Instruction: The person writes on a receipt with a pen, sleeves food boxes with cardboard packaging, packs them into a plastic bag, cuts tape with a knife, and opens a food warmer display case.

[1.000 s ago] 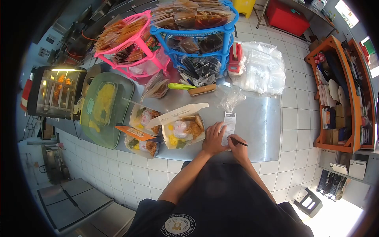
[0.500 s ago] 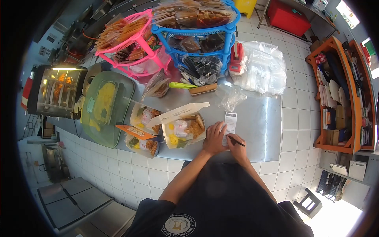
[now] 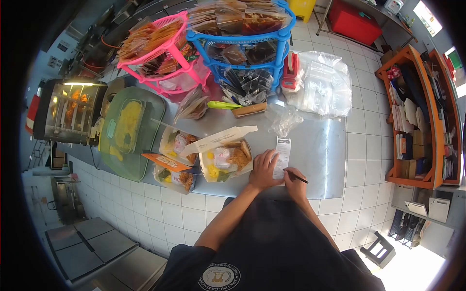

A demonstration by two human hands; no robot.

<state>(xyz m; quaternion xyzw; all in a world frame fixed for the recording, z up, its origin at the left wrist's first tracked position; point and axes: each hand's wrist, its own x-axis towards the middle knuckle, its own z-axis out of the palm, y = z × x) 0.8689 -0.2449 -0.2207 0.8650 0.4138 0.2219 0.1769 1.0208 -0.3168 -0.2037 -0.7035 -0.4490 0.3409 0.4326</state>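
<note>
In the head view, the left hand (image 3: 263, 169) lies flat with its fingers stretched out, pressing on the edge of the paper slip (image 3: 282, 157), most likely so it won't slide on the metal table (image 3: 315, 145). The right hand (image 3: 295, 184) grips a dark pen (image 3: 298, 177) near its tip, close to the slip's lower end, which looks good for neat writing. The open food box (image 3: 225, 162) sits beside the left hand, maybe to leave room for the slip.

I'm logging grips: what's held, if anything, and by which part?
The right hand holds the pen near its writing end; the left hand rests against the slip.
</note>
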